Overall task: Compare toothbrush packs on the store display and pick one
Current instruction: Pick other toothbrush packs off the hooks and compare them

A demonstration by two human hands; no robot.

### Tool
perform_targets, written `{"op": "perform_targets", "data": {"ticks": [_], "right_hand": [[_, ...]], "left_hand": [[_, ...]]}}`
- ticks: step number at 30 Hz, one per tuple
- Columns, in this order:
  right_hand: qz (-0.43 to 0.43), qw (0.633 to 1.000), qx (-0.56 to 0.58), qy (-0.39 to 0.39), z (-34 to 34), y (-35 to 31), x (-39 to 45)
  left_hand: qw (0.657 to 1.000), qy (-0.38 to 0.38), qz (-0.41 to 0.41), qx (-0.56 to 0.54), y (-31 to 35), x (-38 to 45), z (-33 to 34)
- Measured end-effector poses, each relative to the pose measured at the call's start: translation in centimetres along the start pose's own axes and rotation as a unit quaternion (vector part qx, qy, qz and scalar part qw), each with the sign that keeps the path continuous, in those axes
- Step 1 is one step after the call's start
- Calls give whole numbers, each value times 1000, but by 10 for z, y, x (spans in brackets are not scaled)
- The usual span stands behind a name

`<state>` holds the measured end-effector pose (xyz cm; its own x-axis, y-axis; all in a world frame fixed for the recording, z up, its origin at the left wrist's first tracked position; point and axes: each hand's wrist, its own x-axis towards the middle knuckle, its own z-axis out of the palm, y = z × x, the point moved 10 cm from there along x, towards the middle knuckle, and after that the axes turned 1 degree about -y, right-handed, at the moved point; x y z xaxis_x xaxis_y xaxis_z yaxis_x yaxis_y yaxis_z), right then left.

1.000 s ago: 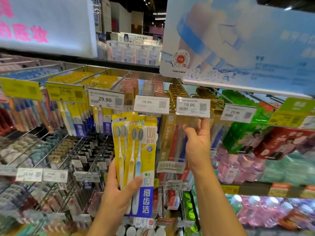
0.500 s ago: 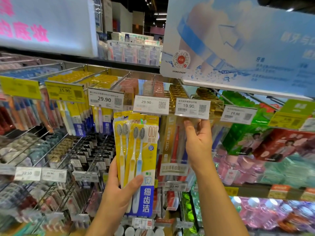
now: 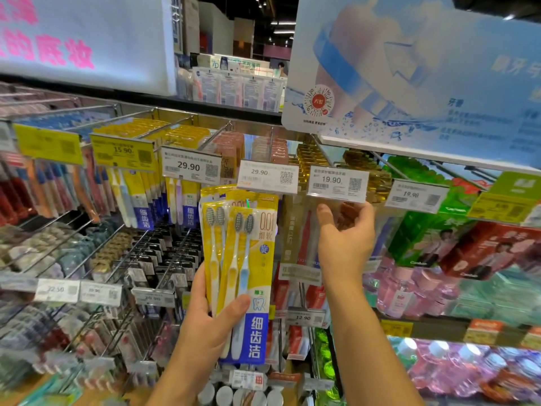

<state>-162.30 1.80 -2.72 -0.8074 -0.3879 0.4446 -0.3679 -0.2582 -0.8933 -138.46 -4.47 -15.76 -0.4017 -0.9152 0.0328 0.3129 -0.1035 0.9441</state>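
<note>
L hand grips a yellow toothbrush pack upright at centre, in front of the display: thumb across the front low down, just above the blue band w/ white characters, fingers wrapped behind the left edge. The pack shows four brushes, heads up, w/ "0.01" printed top right; it looks like two packs held together, one overlapping the other, but can't tell for sure. R hand is raised to the right of it, just under the 19.90 price tag, thumb on the near side and fingers curled behind a clear pack w/ gold trim and a red brush inside, hanging on its hook; the hand pinches that pack near its top. The two hands are apart, yellow pack between them and a bit lower left. More price tags run along the hook row: 29.90 tag to the left, another 29.90 right above the yellow pack, 15.90 on a yellow tag further left. Matching yellow packs hang far left on the hooks. Right side: green boxes, pink bottles on a shelf below them. A big blue-and-white sign hangs overhead on the right, a white sign w/ pink characters top left.
</note>
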Motion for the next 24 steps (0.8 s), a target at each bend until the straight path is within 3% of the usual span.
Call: {"op": "perform_targets", "data": {"ticks": [14,17,20,24], "right_hand": [[42,998,-25,25,-4,13,-35],[75,993,16,-88,20,25,-75],[146,965,69,-207,52,42,-119],[205,947,93,-230,69,53,-150]], "left_hand": [[1000,-23,12,13,2,-6,-4],[999,-33,20,24,4,-9,-4],[998,-42,25,26,3,-12,-4],[999,-36,19,19,-1,-16,-15]]}}
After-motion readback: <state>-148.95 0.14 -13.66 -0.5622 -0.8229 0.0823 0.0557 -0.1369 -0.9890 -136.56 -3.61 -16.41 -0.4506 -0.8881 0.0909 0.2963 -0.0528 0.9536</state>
